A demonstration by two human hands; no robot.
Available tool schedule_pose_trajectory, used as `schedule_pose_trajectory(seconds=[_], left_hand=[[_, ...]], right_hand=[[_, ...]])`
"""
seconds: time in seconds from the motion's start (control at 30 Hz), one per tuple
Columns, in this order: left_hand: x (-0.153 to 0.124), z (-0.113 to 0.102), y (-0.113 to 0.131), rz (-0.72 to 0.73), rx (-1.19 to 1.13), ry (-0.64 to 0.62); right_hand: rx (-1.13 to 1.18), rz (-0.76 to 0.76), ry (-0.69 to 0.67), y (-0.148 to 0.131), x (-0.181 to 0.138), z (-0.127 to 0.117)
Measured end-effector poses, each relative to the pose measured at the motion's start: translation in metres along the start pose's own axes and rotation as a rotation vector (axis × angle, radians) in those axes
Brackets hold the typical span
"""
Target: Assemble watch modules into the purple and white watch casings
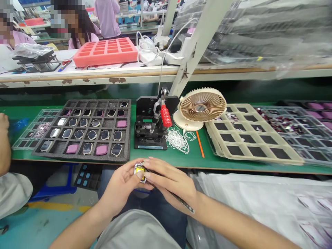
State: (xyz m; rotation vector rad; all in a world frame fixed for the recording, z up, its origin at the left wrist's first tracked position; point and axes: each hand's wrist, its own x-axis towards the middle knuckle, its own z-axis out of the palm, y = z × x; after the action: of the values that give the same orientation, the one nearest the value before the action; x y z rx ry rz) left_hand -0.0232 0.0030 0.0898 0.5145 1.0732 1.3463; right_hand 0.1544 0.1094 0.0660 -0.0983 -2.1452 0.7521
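Observation:
My left hand (123,183) is closed around a small smartwatch case (140,170) with a silver rim and a yellow inside facing me. Between the fingers of my right hand (171,178) lies a thin dark pair of tweezers (183,203), its rear end pointing down to the right. The tweezers' tips are hidden by my fingers near the case. Both hands meet over my lap, just in front of the bench edge. Beyond them stands a black clamp press (151,129) with a red handle (166,116).
A grey foam tray (81,157) of watch cases sits left. A fan (202,105), white cord (178,140), orange stick (200,144) and cream compartment tray (259,160) are right. A slanted post (199,41) rises behind. A co-worker's arm (4,145) shows at far left.

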Motion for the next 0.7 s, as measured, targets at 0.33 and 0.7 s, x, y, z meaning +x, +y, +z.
schedule_pose_trajectory(seconds=[0.33, 0.7], left_hand=[[0.0022, -0.0006, -0.006, 0.023, 0.063, 0.039], [0.0001, 0.0006, -0.0077, 0.041, 0.122, 0.083]], right_hand=[[0.063, 0.058, -0.05, -0.0023, 0.0071, -0.0019], [0.071, 0.052, -0.046, -0.0038, 0.0053, -0.0006]])
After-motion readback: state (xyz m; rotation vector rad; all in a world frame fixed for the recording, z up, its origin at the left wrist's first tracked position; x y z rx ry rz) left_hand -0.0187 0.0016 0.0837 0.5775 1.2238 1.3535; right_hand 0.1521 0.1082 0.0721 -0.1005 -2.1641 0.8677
